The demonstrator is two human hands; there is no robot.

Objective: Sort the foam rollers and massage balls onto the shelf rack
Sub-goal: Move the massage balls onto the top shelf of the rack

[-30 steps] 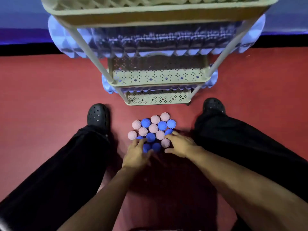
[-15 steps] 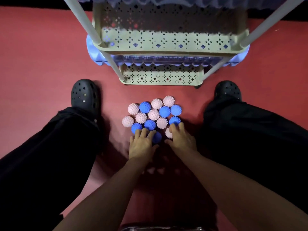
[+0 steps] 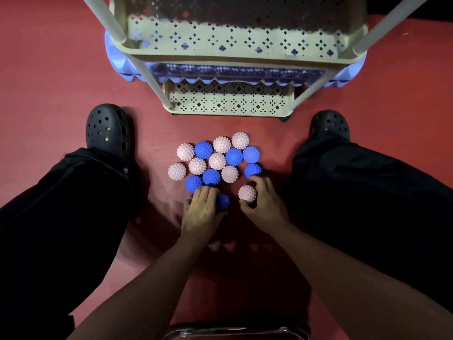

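Observation:
Several spiky massage balls, pink and blue, lie clustered (image 3: 217,160) on the red mat between my feet. My left hand (image 3: 203,213) is closed over a blue ball (image 3: 223,202) at the cluster's near edge. My right hand (image 3: 266,203) curls around a pink ball (image 3: 247,193), pulled slightly apart from the others; its fingertips touch another blue ball (image 3: 253,170). The cream shelf rack (image 3: 230,99) stands just beyond the balls. A blue foam roller (image 3: 117,62) lies across a lower tier, its ends sticking out both sides.
My black clogs stand either side of the balls, left (image 3: 107,131) and right (image 3: 329,125), with my dark trouser legs flanking the hands. The rack's slanted posts (image 3: 152,79) come down near the balls. A metal rim (image 3: 235,331) shows at the bottom edge.
The view has tipped down and closer to the balls. My right hand has drawn a pink ball out of the cluster, and my left hand has closed over a blue ball.

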